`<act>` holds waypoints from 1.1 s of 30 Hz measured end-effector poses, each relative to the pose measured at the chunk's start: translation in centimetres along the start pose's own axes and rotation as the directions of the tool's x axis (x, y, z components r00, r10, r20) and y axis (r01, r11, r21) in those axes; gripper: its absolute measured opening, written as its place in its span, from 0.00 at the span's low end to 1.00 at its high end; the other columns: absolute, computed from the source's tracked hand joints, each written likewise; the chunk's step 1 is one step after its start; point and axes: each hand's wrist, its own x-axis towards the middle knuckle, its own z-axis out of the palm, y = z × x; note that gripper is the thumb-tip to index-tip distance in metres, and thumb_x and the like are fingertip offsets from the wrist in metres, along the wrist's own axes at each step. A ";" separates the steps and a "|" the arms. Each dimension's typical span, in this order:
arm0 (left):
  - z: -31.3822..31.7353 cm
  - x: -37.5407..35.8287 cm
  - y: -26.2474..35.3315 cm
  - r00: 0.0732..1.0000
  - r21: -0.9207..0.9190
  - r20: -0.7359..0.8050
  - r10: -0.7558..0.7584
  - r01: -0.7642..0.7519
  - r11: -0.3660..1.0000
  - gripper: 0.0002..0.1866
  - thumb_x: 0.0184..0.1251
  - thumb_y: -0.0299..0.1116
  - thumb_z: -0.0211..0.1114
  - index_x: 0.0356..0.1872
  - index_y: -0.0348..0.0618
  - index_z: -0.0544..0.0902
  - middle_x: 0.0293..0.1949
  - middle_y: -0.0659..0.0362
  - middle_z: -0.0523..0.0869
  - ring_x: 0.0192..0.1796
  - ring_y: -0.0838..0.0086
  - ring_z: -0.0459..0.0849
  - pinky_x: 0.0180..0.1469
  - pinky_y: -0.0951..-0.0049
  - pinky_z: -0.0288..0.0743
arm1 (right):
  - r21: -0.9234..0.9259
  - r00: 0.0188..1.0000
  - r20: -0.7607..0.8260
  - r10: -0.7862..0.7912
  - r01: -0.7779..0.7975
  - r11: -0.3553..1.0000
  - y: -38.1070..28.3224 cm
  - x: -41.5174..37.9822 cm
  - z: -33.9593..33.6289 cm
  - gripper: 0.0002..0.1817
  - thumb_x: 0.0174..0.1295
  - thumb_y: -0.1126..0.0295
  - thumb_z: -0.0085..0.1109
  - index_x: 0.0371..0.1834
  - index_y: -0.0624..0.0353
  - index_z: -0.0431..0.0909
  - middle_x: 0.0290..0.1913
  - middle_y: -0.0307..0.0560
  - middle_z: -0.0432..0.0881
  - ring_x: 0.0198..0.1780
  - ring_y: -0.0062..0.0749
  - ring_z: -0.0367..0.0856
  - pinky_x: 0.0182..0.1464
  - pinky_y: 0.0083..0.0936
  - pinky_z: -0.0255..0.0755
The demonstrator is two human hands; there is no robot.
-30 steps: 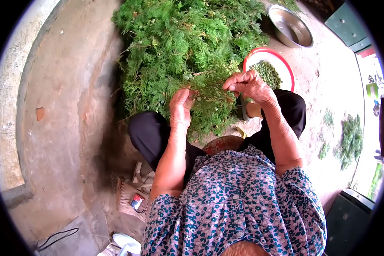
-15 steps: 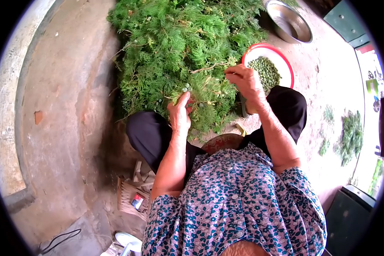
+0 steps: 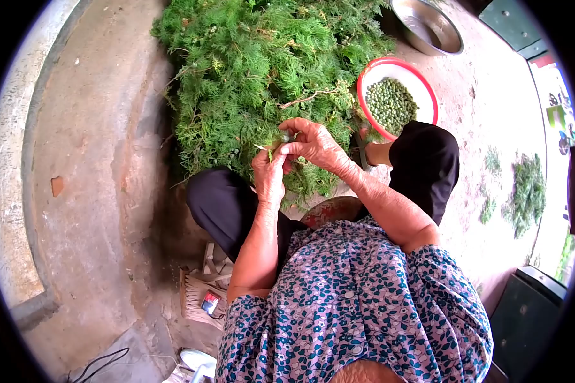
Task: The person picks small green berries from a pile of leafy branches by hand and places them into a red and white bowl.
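Observation:
My left hand (image 3: 269,173) is closed on a green sprig (image 3: 273,144) in front of a large pile of green branches (image 3: 249,76). My right hand (image 3: 314,145) meets it at the sprig, with thumb and index finger curled around a small pale-green berry or cone that the fingers partly hide. Beyond my right hand sits a white basin with a red rim (image 3: 436,105), holding many small green cones (image 3: 391,105).
A metal bowl (image 3: 428,29) lies at the upper right. My dark-trousered knees flank the hands. A woven stool (image 3: 201,290) with a small red-and-blue packet (image 3: 211,302) is at the lower left. Loose green sprigs (image 3: 527,191) lie on the floor at the right.
My right hand has moved left from beside the basin to my left hand, and its fingers have come onto the sprig. The view has shifted slightly.

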 end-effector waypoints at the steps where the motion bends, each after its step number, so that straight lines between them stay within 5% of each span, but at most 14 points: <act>1: 0.0 -0.1 0.0 1.000 0.007 0.000 0.015 -0.015 1.000 0.08 0.61 0.33 0.60 0.34 0.39 0.80 0.23 0.62 0.81 0.18 0.85 0.69 0.19 0.86 0.60 | 0.120 1.000 -0.002 0.003 -0.002 0.993 0.2 0.0 0.2 0.25 0.50 0.70 0.66 0.51 0.64 0.69 0.38 0.46 0.76 0.33 0.22 0.76 0.34 0.21 0.73; 8: 0.7 -0.4 1.1 0.998 -0.002 0.030 -0.054 0.054 0.999 0.07 0.59 0.33 0.62 0.34 0.41 0.82 0.22 0.68 0.77 0.20 0.89 0.66 0.21 0.87 0.57 | 0.157 0.986 -0.102 0.135 -0.118 0.980 -0.8 -0.6 0.8 0.08 0.57 0.74 0.58 0.38 0.63 0.72 0.21 0.37 0.74 0.22 0.17 0.74 0.23 0.15 0.69; 12: 0.9 -0.1 1.0 0.995 -0.212 0.083 -0.053 0.070 0.975 0.05 0.59 0.30 0.61 0.30 0.39 0.81 0.22 0.66 0.78 0.21 0.87 0.68 0.23 0.87 0.57 | 0.451 0.975 -0.086 0.204 -0.144 0.881 -0.5 -0.6 0.9 0.04 0.58 0.75 0.55 0.35 0.63 0.73 0.21 0.36 0.74 0.19 0.17 0.70 0.20 0.14 0.66; 13: 0.1 0.2 0.9 0.992 -0.173 0.044 -0.119 0.125 0.977 0.05 0.59 0.29 0.61 0.29 0.38 0.80 0.21 0.65 0.77 0.22 0.85 0.69 0.24 0.86 0.60 | 0.647 0.968 -0.065 0.241 -0.143 0.749 0.7 -0.3 0.6 0.04 0.59 0.75 0.55 0.36 0.63 0.74 0.22 0.37 0.75 0.20 0.18 0.71 0.21 0.16 0.67; 15: -0.2 0.2 0.8 0.992 -0.201 0.075 -0.100 0.113 0.973 0.04 0.60 0.29 0.60 0.30 0.39 0.79 0.23 0.64 0.77 0.26 0.81 0.72 0.29 0.84 0.64 | 0.759 0.960 -0.055 0.274 -0.138 0.637 1.0 0.2 -0.1 0.05 0.60 0.75 0.54 0.37 0.63 0.74 0.24 0.39 0.76 0.22 0.21 0.73 0.23 0.17 0.70; 19: -0.7 0.7 0.6 0.998 -0.384 0.063 -0.013 0.036 0.923 0.06 0.59 0.32 0.62 0.30 0.40 0.78 0.26 0.63 0.77 0.28 0.80 0.70 0.31 0.82 0.61 | 0.823 0.978 -0.089 0.187 -0.033 0.567 0.0 -0.4 -2.4 0.04 0.61 0.74 0.51 0.38 0.60 0.74 0.35 0.42 0.77 0.31 0.28 0.77 0.32 0.23 0.72; 21: -0.8 0.9 0.6 0.999 -0.455 0.021 0.024 -0.012 0.890 0.06 0.59 0.33 0.63 0.30 0.42 0.78 0.26 0.64 0.77 0.29 0.79 0.71 0.33 0.81 0.61 | 0.838 0.985 -0.095 0.145 0.001 0.545 -0.8 -1.1 -3.3 0.03 0.61 0.72 0.53 0.34 0.58 0.74 0.33 0.43 0.77 0.29 0.28 0.75 0.28 0.19 0.67; 25: -1.0 1.2 0.4 0.999 -0.501 0.022 0.046 -0.029 0.865 0.06 0.58 0.34 0.63 0.32 0.43 0.78 0.28 0.65 0.77 0.31 0.79 0.71 0.35 0.80 0.62 | 0.520 0.974 -0.084 0.209 -0.136 0.843 -0.4 -2.7 -3.0 0.07 0.56 0.66 0.61 0.28 0.58 0.77 0.20 0.36 0.74 0.19 0.17 0.71 0.20 0.13 0.62; 27: -0.7 1.1 0.4 0.999 -0.496 0.031 0.042 -0.021 0.868 0.06 0.59 0.33 0.63 0.32 0.43 0.77 0.29 0.65 0.77 0.32 0.79 0.71 0.35 0.80 0.62 | 0.162 0.966 -0.125 0.228 -0.207 0.965 -0.7 -3.1 -1.3 0.11 0.53 0.65 0.64 0.33 0.60 0.77 0.19 0.36 0.74 0.20 0.19 0.72 0.23 0.16 0.67; 28: -0.6 1.0 0.4 0.999 -0.486 0.033 0.032 -0.012 0.874 0.06 0.59 0.33 0.63 0.32 0.43 0.77 0.29 0.64 0.76 0.32 0.79 0.71 0.35 0.80 0.62 | -0.092 0.984 -0.170 0.050 -0.067 0.993 -0.1 -3.2 -0.7 0.13 0.51 0.65 0.65 0.36 0.60 0.76 0.21 0.37 0.74 0.23 0.20 0.72 0.25 0.19 0.67; 29: -0.5 0.9 0.5 0.999 -0.476 0.034 0.024 -0.005 0.879 0.06 0.59 0.33 0.63 0.32 0.43 0.77 0.29 0.64 0.76 0.32 0.79 0.71 0.36 0.80 0.62 | -0.344 0.977 -0.167 -0.133 0.069 0.936 0.0 -3.3 -0.1 0.16 0.49 0.66 0.67 0.39 0.59 0.75 0.23 0.37 0.73 0.25 0.21 0.71 0.28 0.21 0.68; 30: -0.5 0.8 0.4 0.999 -0.473 0.035 0.023 -0.004 0.881 0.06 0.59 0.33 0.63 0.32 0.43 0.77 0.29 0.64 0.76 0.32 0.79 0.71 0.36 0.80 0.62 | -0.353 0.981 -0.178 -0.076 0.009 0.936 -0.4 -3.4 0.4 0.20 0.44 0.67 0.69 0.39 0.60 0.74 0.26 0.42 0.74 0.28 0.27 0.74 0.33 0.25 0.69; 33: -0.5 0.8 0.3 0.997 -0.487 0.072 0.004 0.032 0.873 0.06 0.60 0.33 0.62 0.32 0.44 0.76 0.29 0.64 0.75 0.32 0.78 0.71 0.36 0.80 0.63 | -0.515 0.944 -0.099 -0.313 0.221 0.828 0.1 -3.1 0.7 0.17 0.46 0.70 0.66 0.39 0.61 0.73 0.28 0.50 0.75 0.32 0.40 0.77 0.35 0.28 0.71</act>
